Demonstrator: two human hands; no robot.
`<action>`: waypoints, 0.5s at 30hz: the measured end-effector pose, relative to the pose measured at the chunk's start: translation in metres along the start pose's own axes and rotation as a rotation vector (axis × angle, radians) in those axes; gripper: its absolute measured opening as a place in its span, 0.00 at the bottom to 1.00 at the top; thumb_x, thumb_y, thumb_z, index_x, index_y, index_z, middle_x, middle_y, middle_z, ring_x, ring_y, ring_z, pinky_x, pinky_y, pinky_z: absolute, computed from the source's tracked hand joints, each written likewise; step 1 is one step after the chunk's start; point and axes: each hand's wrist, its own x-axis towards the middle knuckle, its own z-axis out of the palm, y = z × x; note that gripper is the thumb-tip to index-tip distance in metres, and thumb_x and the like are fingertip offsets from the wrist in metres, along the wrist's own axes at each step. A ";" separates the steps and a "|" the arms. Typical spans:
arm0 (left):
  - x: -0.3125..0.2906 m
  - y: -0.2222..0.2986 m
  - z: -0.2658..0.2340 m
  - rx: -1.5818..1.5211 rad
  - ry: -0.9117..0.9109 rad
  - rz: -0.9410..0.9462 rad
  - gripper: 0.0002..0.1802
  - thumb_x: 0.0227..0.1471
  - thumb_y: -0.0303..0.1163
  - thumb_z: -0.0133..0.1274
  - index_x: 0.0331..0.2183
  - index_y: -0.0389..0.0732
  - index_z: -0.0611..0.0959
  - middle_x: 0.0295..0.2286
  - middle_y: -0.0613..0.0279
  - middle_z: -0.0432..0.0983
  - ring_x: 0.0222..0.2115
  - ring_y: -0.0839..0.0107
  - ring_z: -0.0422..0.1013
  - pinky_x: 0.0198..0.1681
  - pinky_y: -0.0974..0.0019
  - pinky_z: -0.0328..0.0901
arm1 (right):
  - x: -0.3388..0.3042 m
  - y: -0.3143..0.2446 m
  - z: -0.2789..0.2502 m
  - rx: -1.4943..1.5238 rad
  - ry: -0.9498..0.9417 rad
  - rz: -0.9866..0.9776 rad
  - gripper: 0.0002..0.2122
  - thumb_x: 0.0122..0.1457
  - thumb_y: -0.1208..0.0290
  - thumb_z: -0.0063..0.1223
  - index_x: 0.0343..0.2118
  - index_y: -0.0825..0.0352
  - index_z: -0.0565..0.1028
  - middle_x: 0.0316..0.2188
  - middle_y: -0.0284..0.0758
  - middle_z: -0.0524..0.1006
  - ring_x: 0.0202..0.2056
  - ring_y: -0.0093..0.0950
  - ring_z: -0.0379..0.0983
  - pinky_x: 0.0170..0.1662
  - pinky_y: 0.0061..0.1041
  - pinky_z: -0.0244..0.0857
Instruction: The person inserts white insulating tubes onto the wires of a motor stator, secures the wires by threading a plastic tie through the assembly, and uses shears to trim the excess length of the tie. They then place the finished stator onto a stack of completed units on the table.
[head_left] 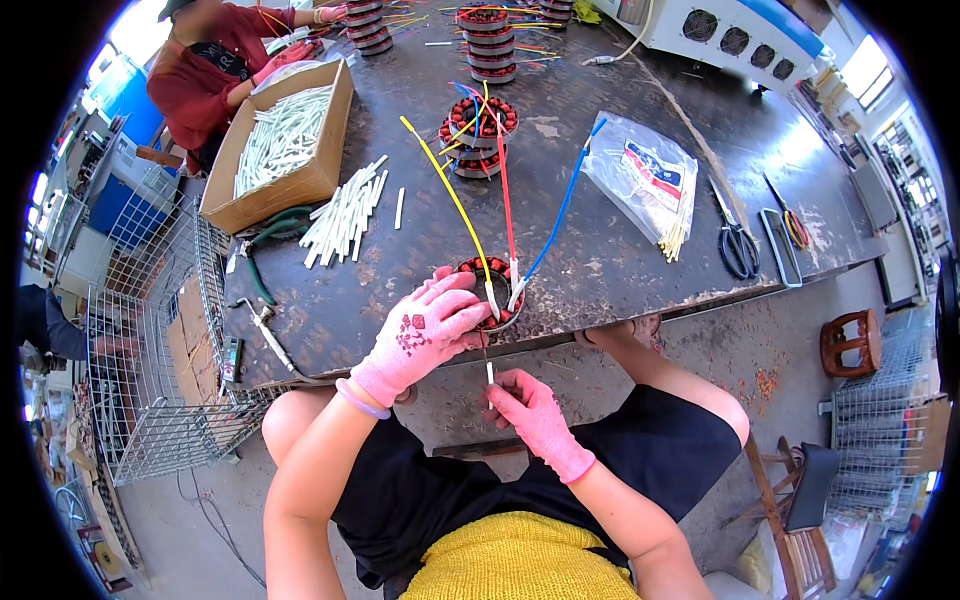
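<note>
Holding the left side of a coil ring point(509, 317) at the front edge of the table point(350, 312), the gloved left hand point(422, 328) curls its fingers partway over it. Below, the right hand point(528, 408) is closed, pinching a small white tube point(490, 372). Yellow point(447, 185), red point(506, 190) and blue wires point(563, 212) stick out from the ring.

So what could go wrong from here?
The wound ring under the left hand sits at the near edge of the table, so it might slip off. The small white tube in the right hand is past that edge and could drop if the pinch loosens.
</note>
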 end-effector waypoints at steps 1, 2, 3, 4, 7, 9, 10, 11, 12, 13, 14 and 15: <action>-0.001 0.000 0.002 0.003 0.020 0.001 0.26 0.37 0.35 0.67 0.43 0.46 0.80 0.41 0.63 0.75 0.50 0.58 0.71 0.55 0.53 0.66 | 0.000 0.001 0.000 0.007 0.000 -0.002 0.10 0.64 0.67 0.52 0.42 0.69 0.73 0.33 0.32 0.79 0.31 0.18 0.73 0.34 0.18 0.66; -0.003 -0.001 0.005 0.006 0.039 0.001 0.26 0.37 0.35 0.67 0.43 0.45 0.80 0.41 0.63 0.75 0.50 0.57 0.71 0.55 0.53 0.66 | 0.000 0.003 0.000 0.013 0.000 -0.004 0.10 0.65 0.67 0.52 0.42 0.69 0.73 0.34 0.32 0.79 0.31 0.18 0.73 0.34 0.18 0.66; -0.004 -0.001 0.007 0.008 0.059 0.002 0.26 0.37 0.35 0.67 0.43 0.45 0.80 0.41 0.62 0.75 0.50 0.57 0.71 0.55 0.53 0.66 | 0.000 0.004 0.000 0.020 0.000 -0.005 0.10 0.65 0.67 0.52 0.42 0.69 0.73 0.34 0.32 0.79 0.31 0.18 0.73 0.34 0.18 0.66; -0.004 -0.001 0.007 0.005 0.064 0.002 0.26 0.37 0.35 0.67 0.43 0.45 0.80 0.40 0.62 0.75 0.50 0.57 0.71 0.55 0.53 0.66 | 0.000 0.004 0.001 0.028 -0.003 -0.010 0.11 0.64 0.67 0.52 0.42 0.69 0.73 0.34 0.32 0.79 0.31 0.18 0.73 0.33 0.18 0.66; -0.004 -0.001 0.007 -0.003 0.075 -0.002 0.26 0.37 0.35 0.68 0.42 0.44 0.80 0.40 0.62 0.76 0.50 0.56 0.71 0.55 0.52 0.66 | -0.001 0.002 0.003 0.046 -0.009 -0.016 0.11 0.64 0.67 0.52 0.43 0.70 0.73 0.34 0.32 0.79 0.30 0.18 0.73 0.33 0.18 0.66; -0.004 -0.001 0.007 -0.008 0.076 -0.011 0.25 0.37 0.35 0.68 0.42 0.44 0.81 0.40 0.62 0.76 0.50 0.56 0.71 0.55 0.52 0.67 | -0.002 0.001 0.002 0.052 -0.011 -0.009 0.12 0.64 0.67 0.53 0.43 0.70 0.72 0.33 0.32 0.78 0.31 0.18 0.73 0.33 0.19 0.66; -0.005 -0.001 0.008 0.001 0.075 -0.008 0.25 0.39 0.37 0.67 0.42 0.45 0.80 0.40 0.62 0.75 0.50 0.57 0.71 0.55 0.53 0.66 | -0.003 0.000 0.002 0.051 -0.008 -0.007 0.11 0.64 0.67 0.53 0.43 0.70 0.72 0.33 0.32 0.78 0.31 0.18 0.73 0.33 0.19 0.66; -0.005 -0.002 0.009 0.011 0.073 -0.005 0.25 0.40 0.38 0.66 0.43 0.45 0.80 0.40 0.62 0.74 0.50 0.58 0.71 0.55 0.53 0.66 | -0.004 -0.001 0.002 0.050 -0.006 -0.004 0.11 0.64 0.67 0.53 0.43 0.70 0.72 0.33 0.32 0.78 0.31 0.18 0.73 0.33 0.19 0.66; -0.006 -0.003 0.009 0.021 0.072 -0.002 0.25 0.42 0.40 0.65 0.44 0.46 0.79 0.40 0.62 0.74 0.50 0.60 0.71 0.56 0.54 0.66 | -0.005 -0.002 0.001 0.049 -0.004 -0.002 0.11 0.64 0.67 0.53 0.43 0.70 0.72 0.33 0.32 0.78 0.31 0.18 0.73 0.33 0.19 0.66; -0.005 -0.002 0.009 0.007 0.078 -0.008 0.25 0.39 0.38 0.66 0.43 0.45 0.80 0.39 0.62 0.74 0.50 0.58 0.71 0.56 0.53 0.66 | -0.004 -0.002 0.001 0.045 -0.008 -0.014 0.11 0.64 0.67 0.52 0.43 0.70 0.72 0.33 0.32 0.78 0.30 0.18 0.73 0.33 0.18 0.66; -0.004 -0.001 0.009 -0.007 0.084 -0.013 0.26 0.37 0.36 0.67 0.42 0.44 0.80 0.39 0.62 0.75 0.50 0.56 0.71 0.55 0.53 0.66 | -0.004 0.000 0.000 0.041 -0.013 -0.026 0.11 0.64 0.67 0.52 0.43 0.70 0.73 0.33 0.32 0.78 0.30 0.18 0.73 0.33 0.18 0.66; -0.003 0.000 0.009 -0.020 0.089 -0.019 0.26 0.34 0.34 0.68 0.41 0.44 0.80 0.39 0.62 0.76 0.50 0.55 0.72 0.55 0.52 0.67 | -0.003 0.000 0.000 0.037 -0.018 -0.038 0.11 0.64 0.67 0.52 0.42 0.69 0.73 0.33 0.32 0.79 0.30 0.17 0.73 0.33 0.18 0.66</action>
